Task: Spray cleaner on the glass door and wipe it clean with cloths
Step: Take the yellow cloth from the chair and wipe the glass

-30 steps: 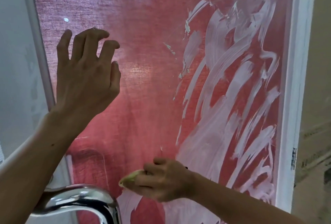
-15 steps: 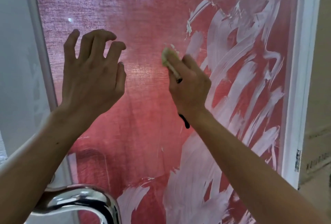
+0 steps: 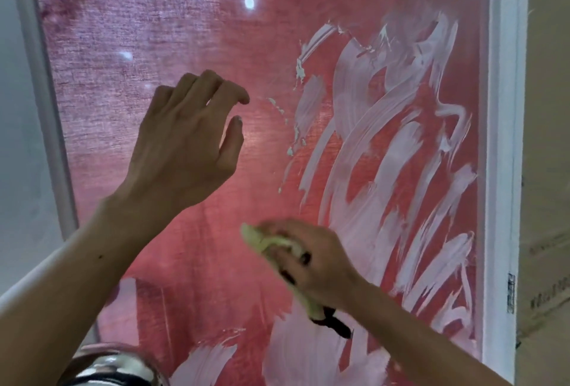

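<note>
1. At the bottom left of the frame a shiny metal handle (image 3: 114, 368) pokes in. Its lower part is cut off by the edge.
2. Just above the bottom middle, the right hand (image 3: 311, 265) squeezes a pale yellow-green cloth (image 3: 265, 242) and presses it on the glass. The cloth looks soft and light, so it is best held bunched up in the fingers. Something black sticks out under the wrist; it is too blurry to name.
3. In the middle left, the left hand (image 3: 188, 142) holds nothing. Its fingers are loosely bent, near the glass; I cannot tell if they touch.
4. Farther back is the glass door (image 3: 191, 22). It is hard, slippery and could break. White cleaner streaks (image 3: 385, 145) cover its right side; red fabric shows behind it.
5. The white door frame (image 3: 501, 139) runs down the right.
</note>
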Demonstrator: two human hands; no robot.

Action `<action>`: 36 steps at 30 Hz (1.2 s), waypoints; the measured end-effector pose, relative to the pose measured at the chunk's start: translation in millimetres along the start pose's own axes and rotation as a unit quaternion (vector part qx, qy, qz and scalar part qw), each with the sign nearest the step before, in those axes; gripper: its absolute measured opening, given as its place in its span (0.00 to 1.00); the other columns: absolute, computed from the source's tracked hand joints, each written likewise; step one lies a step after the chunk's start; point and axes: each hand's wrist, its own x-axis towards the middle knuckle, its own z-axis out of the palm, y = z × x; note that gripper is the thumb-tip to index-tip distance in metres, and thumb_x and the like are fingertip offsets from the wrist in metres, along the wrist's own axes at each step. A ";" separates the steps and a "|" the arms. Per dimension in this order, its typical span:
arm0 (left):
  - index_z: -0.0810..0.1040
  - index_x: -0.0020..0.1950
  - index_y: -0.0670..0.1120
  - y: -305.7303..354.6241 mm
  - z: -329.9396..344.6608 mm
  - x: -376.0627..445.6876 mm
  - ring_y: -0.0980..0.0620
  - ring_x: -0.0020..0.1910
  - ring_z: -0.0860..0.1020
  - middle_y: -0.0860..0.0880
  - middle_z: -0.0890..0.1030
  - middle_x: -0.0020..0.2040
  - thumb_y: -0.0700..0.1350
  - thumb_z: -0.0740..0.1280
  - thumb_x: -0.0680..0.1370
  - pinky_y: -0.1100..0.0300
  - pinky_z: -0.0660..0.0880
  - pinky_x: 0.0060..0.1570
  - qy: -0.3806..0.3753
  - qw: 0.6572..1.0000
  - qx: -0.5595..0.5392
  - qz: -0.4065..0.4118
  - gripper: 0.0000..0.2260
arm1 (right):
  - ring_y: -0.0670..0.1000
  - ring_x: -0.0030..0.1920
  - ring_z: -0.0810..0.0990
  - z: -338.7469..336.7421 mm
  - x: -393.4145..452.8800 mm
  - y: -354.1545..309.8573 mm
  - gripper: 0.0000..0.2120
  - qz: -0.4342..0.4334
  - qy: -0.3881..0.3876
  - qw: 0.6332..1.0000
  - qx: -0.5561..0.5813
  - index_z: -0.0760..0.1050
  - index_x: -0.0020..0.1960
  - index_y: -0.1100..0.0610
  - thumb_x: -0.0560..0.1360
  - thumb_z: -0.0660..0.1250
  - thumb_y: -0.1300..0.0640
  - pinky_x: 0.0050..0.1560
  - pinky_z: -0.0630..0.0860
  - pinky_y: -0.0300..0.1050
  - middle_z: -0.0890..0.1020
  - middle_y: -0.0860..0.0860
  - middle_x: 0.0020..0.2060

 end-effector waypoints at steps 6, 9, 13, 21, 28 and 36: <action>0.79 0.59 0.52 38.1 21.1 13.9 0.58 0.50 0.80 0.58 0.82 0.51 0.44 0.62 0.84 0.51 0.78 0.52 -0.084 0.956 -0.248 -0.134 0.08 | 0.46 0.31 0.75 -80.0 20.7 5.9 0.11 0.177 0.083 0.956 0.220 0.75 0.49 0.58 0.81 0.66 0.49 0.32 0.71 0.38 0.76 0.48 0.34; 0.80 0.60 0.54 66.8 41.5 16.0 0.59 0.54 0.81 0.59 0.83 0.53 0.43 0.61 0.85 0.63 0.76 0.56 -0.146 0.911 -0.343 -0.179 0.10 | 0.46 0.32 0.77 -102.3 12.1 16.3 0.12 0.201 0.085 0.939 0.267 0.77 0.52 0.58 0.78 0.63 0.49 0.33 0.74 0.39 0.79 0.46 0.34; 0.80 0.62 0.55 110.7 75.0 12.8 0.60 0.61 0.79 0.60 0.83 0.58 0.47 0.62 0.85 0.55 0.74 0.68 -0.209 0.837 -0.458 -0.214 0.10 | 0.48 0.30 0.75 -127.0 0.3 33.0 0.13 0.222 0.101 0.913 0.328 0.76 0.53 0.61 0.79 0.64 0.51 0.32 0.72 0.41 0.77 0.49 0.33; 0.82 0.51 0.49 180.8 123.1 5.9 0.53 0.51 0.83 0.50 0.86 0.48 0.42 0.65 0.84 0.51 0.79 0.62 -0.200 0.731 -0.580 -0.300 0.06 | 0.54 0.32 0.74 -174.0 -16.2 60.6 0.07 0.246 0.155 0.911 0.291 0.77 0.49 0.53 0.78 0.66 0.50 0.31 0.72 0.44 0.78 0.56 0.35; 0.73 0.50 0.48 212.9 147.4 8.5 0.56 0.38 0.77 0.45 0.77 0.47 0.46 0.63 0.86 0.62 0.74 0.39 -0.187 0.759 -0.555 -0.285 0.06 | 0.46 0.37 0.77 -218.7 -29.9 92.9 0.04 0.219 0.118 0.961 0.120 0.76 0.48 0.53 0.82 0.67 0.57 0.38 0.72 0.39 0.78 0.44 0.38; 0.69 0.55 0.51 238.8 178.2 1.4 0.52 0.27 0.64 0.43 0.70 0.35 0.48 0.58 0.88 0.56 0.61 0.28 -0.181 0.791 -0.507 -0.290 0.04 | 0.55 0.52 0.86 -262.0 -68.4 120.4 0.16 0.296 -0.085 0.916 0.257 0.77 0.64 0.61 0.77 0.70 0.69 0.51 0.82 0.45 0.86 0.56 0.54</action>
